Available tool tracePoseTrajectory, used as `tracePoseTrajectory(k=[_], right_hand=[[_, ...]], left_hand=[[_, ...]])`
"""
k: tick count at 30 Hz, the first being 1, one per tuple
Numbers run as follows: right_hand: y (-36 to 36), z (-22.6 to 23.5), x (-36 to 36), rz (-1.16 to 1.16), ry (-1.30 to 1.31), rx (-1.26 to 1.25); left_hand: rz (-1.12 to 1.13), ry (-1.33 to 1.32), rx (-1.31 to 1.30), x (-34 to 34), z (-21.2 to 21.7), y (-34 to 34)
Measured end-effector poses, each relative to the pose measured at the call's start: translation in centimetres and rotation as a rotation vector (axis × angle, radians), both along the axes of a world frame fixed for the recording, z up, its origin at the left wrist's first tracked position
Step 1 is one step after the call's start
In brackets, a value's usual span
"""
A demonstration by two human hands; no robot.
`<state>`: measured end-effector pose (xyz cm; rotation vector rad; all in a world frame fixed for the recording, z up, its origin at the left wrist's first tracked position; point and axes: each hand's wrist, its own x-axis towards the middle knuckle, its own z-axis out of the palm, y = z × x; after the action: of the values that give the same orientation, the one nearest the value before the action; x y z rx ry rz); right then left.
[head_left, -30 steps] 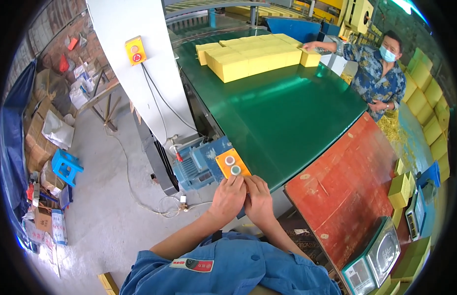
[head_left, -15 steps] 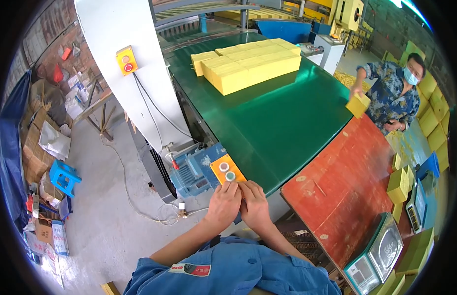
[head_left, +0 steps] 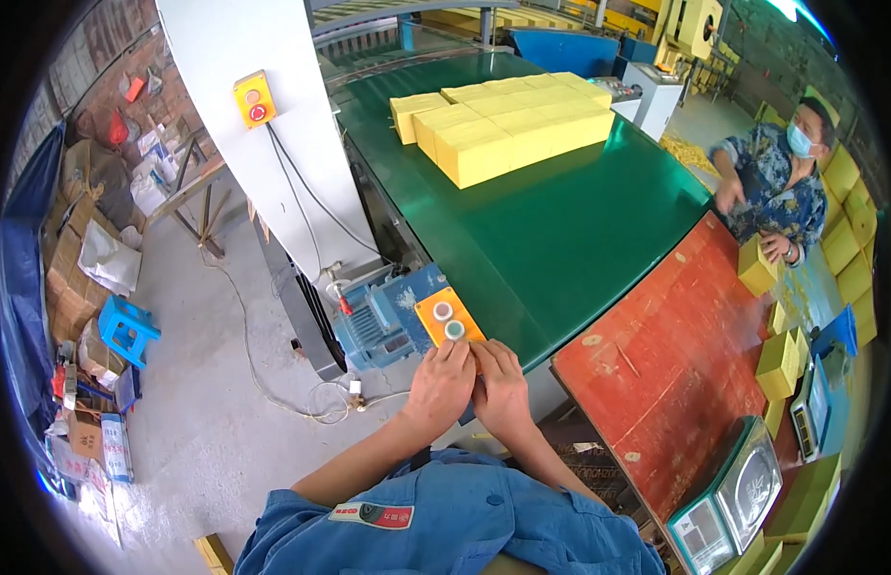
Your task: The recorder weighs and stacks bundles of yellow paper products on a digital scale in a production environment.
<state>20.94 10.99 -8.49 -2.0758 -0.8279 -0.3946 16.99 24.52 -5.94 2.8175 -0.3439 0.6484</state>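
At about nine o'clock a blue plastic stool (head_left: 127,329) stands on the concrete floor beside crumpled cardboard boxes (head_left: 73,278). Toward eleven o'clock a small yellow switch box (head_left: 254,100) with a red round button is fixed to a white column (head_left: 263,134). At twelve o'clock a block of yellow foam slabs (head_left: 508,129) lies on the green conveyor belt (head_left: 551,240). Just below centre, an orange control box (head_left: 448,318) with one white and one green button sits at the belt's near edge, beside a blue motor (head_left: 378,321). The left hand (head_left: 439,385) and right hand (head_left: 500,383) lie side by side, fingers loosely extended, fingertips touching the box's lower edge, grasping nothing. At three o'clock a co-worker holds a yellow block (head_left: 757,266) beside a red table (head_left: 675,355).
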Motion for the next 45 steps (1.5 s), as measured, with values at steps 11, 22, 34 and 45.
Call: tracePoseTrajectory(k=[11,22,34,45], right_hand=[[-0.25,-0.06,-0.15,0.011,0.001,0.004],[-0.15,-0.11,-0.21,-0.004,0.011,0.029],[-0.40,-0.20,-0.07,0.009,0.018,-0.006],[-0.15,0.09,-0.38,0.005,0.015,0.033]], left_hand=[[0.004,0.011,-0.003,-0.16,-0.25,-0.14],[0.004,-0.066,0.011,0.12,-0.43,-0.27],[-0.008,-0.008,0.009,0.10,-0.18,-0.12],[-0.017,-0.003,-0.007,0.05,-0.23,0.03]])
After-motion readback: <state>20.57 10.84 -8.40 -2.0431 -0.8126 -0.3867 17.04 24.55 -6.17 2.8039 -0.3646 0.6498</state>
